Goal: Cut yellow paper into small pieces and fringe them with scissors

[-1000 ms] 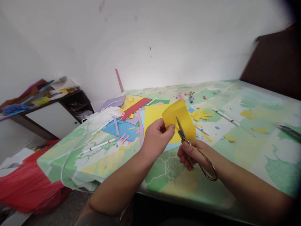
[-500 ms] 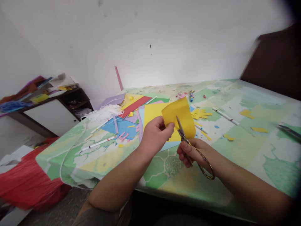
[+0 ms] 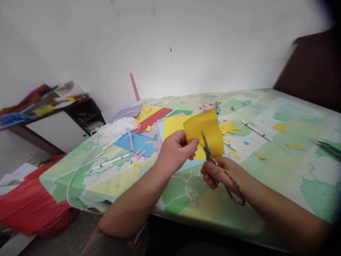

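Observation:
A yellow sheet (image 3: pixel 209 122), slightly curved, is pinched at its lower left edge between the thumb and fingers of my left hand (image 3: pixel 177 151). My right hand (image 3: pixel 218 172) grips a pair of scissors (image 3: pixel 207 146) with gold-coloured handles. The blades point up and lie across the lower part of the sheet; one blade shows in front of it. Behind the sheet, a flat stack with a brighter yellow sheet (image 3: pixel 172 124) and a light blue sheet (image 3: pixel 186 165) rests on the table. The fingertips behind the yellow sheet are partly hidden.
The table (image 3: pixel 128 192) has a green patterned cover. White cord (image 3: pixel 121 126), a red strip (image 3: pixel 154 120) and a blue sheet (image 3: pixel 144 145) lie left. Yellow scraps (image 3: pixel 229 128), a white marker (image 3: pixel 257 131) and a dark blade (image 3: pixel 329 147) lie right. A red bag (image 3: pixel 32 202) sits lower left.
The sheet and the scissors have shifted very slightly to the right, and the view has moved a little. Both hands keep their hold.

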A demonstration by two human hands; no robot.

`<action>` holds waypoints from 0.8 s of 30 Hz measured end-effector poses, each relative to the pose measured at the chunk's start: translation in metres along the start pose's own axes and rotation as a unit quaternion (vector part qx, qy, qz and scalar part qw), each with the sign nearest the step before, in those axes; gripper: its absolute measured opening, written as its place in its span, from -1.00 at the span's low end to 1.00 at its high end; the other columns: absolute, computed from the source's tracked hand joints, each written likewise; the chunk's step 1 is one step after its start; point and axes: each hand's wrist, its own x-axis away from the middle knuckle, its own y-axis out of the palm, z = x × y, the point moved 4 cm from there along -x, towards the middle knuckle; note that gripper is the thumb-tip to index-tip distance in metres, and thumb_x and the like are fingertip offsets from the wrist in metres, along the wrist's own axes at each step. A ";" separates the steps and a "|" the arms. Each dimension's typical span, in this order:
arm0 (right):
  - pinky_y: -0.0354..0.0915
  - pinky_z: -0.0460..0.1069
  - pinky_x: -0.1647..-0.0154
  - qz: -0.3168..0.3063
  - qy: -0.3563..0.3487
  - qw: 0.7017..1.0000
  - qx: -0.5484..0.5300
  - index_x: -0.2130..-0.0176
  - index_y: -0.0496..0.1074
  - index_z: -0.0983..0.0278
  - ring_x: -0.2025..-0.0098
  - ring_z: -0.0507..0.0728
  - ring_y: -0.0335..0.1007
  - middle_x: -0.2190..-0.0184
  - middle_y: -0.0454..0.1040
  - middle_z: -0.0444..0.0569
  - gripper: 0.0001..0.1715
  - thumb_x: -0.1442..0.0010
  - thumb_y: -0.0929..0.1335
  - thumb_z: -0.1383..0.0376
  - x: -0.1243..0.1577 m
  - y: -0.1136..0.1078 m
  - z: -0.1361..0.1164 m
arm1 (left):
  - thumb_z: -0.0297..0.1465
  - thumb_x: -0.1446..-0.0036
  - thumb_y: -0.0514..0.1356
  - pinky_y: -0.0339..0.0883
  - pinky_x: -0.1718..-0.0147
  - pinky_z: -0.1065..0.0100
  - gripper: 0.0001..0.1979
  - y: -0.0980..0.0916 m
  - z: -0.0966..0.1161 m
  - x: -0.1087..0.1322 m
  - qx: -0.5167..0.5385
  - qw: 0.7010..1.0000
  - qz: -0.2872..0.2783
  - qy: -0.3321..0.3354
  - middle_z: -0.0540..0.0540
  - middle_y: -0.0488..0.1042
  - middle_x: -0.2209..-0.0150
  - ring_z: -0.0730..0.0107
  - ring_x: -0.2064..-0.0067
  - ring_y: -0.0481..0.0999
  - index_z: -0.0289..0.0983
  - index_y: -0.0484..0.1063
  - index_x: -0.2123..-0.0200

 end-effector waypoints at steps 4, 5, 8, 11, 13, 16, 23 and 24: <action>0.24 0.00 0.51 0.001 -0.004 1.000 0.003 0.46 0.31 0.30 0.55 0.05 0.28 0.55 0.37 -0.01 -0.30 0.10 0.20 -0.29 0.001 -0.001 0.001 | -0.40 0.07 0.15 0.17 0.68 0.53 -0.91 0.001 0.000 0.001 0.005 1.000 -0.011 0.008 0.12 0.28 0.68 0.61 0.67 0.28 -0.29 0.28 0.52; 0.23 0.00 0.51 0.000 -0.007 1.000 0.003 0.46 0.31 0.30 0.55 0.05 0.28 0.55 0.37 -0.01 -0.31 0.08 0.20 -0.28 0.001 -0.001 0.001 | -0.40 0.07 0.15 0.17 0.69 0.54 -0.91 0.002 0.000 0.001 0.006 1.000 -0.012 0.009 0.12 0.28 0.69 0.62 0.67 0.28 -0.29 0.28 0.52; 0.22 -0.02 0.52 -0.003 -0.022 1.000 0.010 0.45 0.33 0.30 0.55 0.05 0.28 0.56 0.37 -0.03 -0.35 0.03 0.20 -0.23 0.000 -0.002 0.005 | -0.40 0.07 0.16 0.17 0.70 0.54 -0.90 0.002 -0.001 0.000 0.007 1.000 -0.018 0.007 0.12 0.27 0.69 0.63 0.67 0.27 -0.29 0.28 0.52; 0.21 -0.03 0.54 -0.011 -0.040 0.999 0.023 0.49 0.32 0.30 0.56 0.04 0.26 0.60 0.35 -0.05 -0.40 -0.03 0.19 -0.18 -0.002 -0.003 0.010 | -0.41 0.07 0.16 0.18 0.70 0.54 -0.92 0.002 -0.001 -0.001 0.023 0.999 -0.026 0.005 0.12 0.28 0.66 0.64 0.68 0.26 -0.30 0.29 0.50; 0.20 -0.05 0.55 -0.010 -0.041 0.998 0.036 0.51 0.31 0.30 0.56 0.03 0.25 0.60 0.34 -0.07 -0.43 -0.06 0.20 -0.15 -0.003 -0.004 0.012 | -0.42 0.07 0.16 0.19 0.70 0.54 -0.92 0.003 -0.002 -0.001 0.043 0.999 -0.034 0.000 0.11 0.30 0.63 0.65 0.68 0.26 -0.31 0.30 0.48; 0.18 -0.06 0.56 -0.006 -0.039 0.998 0.057 0.52 0.30 0.28 0.58 0.02 0.25 0.59 0.34 -0.09 -0.45 -0.07 0.20 -0.14 -0.004 -0.005 0.013 | -0.41 0.07 0.16 0.18 0.71 0.53 -0.91 0.003 -0.003 -0.002 0.063 0.997 -0.038 -0.016 0.09 0.31 0.63 0.65 0.69 0.26 -0.32 0.31 0.49; 0.15 -0.07 0.57 0.009 -0.040 0.995 0.089 0.55 0.24 0.26 0.59 0.01 0.23 0.63 0.29 -0.14 -0.50 -0.05 0.24 -0.10 -0.003 -0.004 0.008 | -0.41 0.06 0.16 0.20 0.73 0.54 -0.86 0.003 -0.004 -0.001 0.087 0.994 -0.038 -0.046 0.07 0.34 0.67 0.63 0.70 0.29 -0.33 0.31 0.58; 0.15 -0.07 0.58 0.012 -0.043 0.995 0.095 0.56 0.23 0.26 0.60 0.01 0.23 0.64 0.28 -0.15 -0.51 -0.04 0.24 -0.10 -0.004 -0.004 0.008 | -0.40 0.05 0.16 0.19 0.74 0.55 -0.85 0.003 -0.004 -0.001 0.091 0.994 -0.040 -0.048 0.08 0.34 0.68 0.64 0.70 0.29 -0.33 0.31 0.59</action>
